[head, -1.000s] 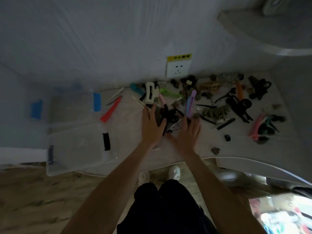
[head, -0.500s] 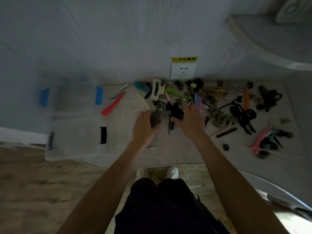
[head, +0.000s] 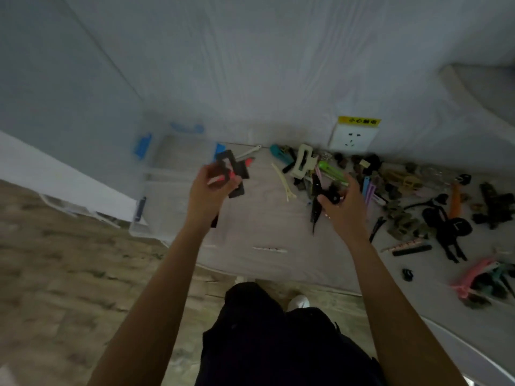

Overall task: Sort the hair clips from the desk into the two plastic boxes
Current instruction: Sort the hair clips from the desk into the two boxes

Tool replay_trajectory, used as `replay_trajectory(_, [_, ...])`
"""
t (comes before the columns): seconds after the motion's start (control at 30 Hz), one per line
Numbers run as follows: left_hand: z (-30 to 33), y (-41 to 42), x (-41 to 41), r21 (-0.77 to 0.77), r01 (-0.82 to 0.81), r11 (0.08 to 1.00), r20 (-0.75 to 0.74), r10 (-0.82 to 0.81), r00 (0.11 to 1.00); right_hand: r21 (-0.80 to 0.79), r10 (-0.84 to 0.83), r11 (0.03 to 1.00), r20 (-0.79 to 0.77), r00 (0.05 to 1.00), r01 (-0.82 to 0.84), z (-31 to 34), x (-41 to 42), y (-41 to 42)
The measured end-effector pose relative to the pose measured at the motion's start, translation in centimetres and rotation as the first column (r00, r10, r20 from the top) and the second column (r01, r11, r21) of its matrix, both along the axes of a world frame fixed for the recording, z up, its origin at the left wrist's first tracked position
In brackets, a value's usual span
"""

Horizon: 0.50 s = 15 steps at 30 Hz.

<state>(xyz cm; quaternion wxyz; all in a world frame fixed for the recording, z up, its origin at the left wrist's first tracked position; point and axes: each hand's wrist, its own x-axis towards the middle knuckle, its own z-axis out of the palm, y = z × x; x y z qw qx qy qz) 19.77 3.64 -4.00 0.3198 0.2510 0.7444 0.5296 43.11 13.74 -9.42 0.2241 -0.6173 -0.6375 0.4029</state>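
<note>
Left hand (head: 214, 188) is up over the left part of the tabletop (head: 262, 227), fingers curled round a black rectangular hair clip (head: 232, 169) with an open frame, held just beside the two clear plastic boxes. A red clip (head: 248, 162) shows through and past the frame, though whether it lies on the tabletop or sits in the hand is hard to tell through the blur.

Right hand (head: 344, 204) hovers near the middle of the tabletop, fingers and thumb pinching a black claw clip (head: 331, 195), with a long thin black clip (head: 315, 210) hanging down from the same grasp.

The far box (head: 181, 149), with blue latches, sits in the back left corner against the wall; the near box (head: 164, 207) sits just in front of it along the left edge. What either one contains cannot be made out.

Along the back edge lies the pile: a teal clip (head: 278, 153), a cream claw clip (head: 302, 161), a green snap clip (head: 330, 171), blue and purple clips (head: 368, 188). Farther right are an orange clip (head: 455, 203), large black clips (head: 446, 227), and a pink and teal cluster (head: 479, 280) near the front right edge. A pale yellow clip (head: 282, 179) lies alone between the hands, and a thin white one (head: 269, 249) near the front edge. A wall socket (head: 352, 137) with a yellow label sits just above the pile.
</note>
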Motion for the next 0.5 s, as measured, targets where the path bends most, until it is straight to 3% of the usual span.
replay_trajectory(0.1, [0.7, -0.2, -5.0, 0.055, -0.045, 0.997, 0.001, 0.045, 0.999, -0.301, -0.152, 0.952, -0.321, 0.935, 0.051, 0.9, -1.7, 0.4])
replay_trajectory(0.17, [1.1, -0.1, -8.1, 0.079, -0.047, 0.996, -0.031, 0.049, 0.998, -0.410, -0.261, 0.909, -0.423, 0.868, 0.073, 1.6, -3.1, 0.4])
replay_trajectory(0.37, [1.0, 2.2, -16.3, -0.001, 0.108, 0.994, -0.090, -0.108, 0.990, -0.373, -0.213, 0.928, -0.568, 0.795, -0.017, 4.0, -10.6, 0.1])
replay_trajectory(0.43, [0.2, 3.5, -18.3, -0.114, 0.173, 0.978, -0.073, -0.182, 0.981, -0.321, -0.156, 0.945, -0.605, 0.780, -0.061, 4.8, -14.2, 0.3])
replay_trajectory(0.5, [-1.1, 4.5, -18.7, -0.276, 0.238, 0.931, -0.101, -0.274, 0.956, -0.224, -0.055, 0.971, -0.562, 0.825, -0.087, 5.7, -16.8, 0.5])
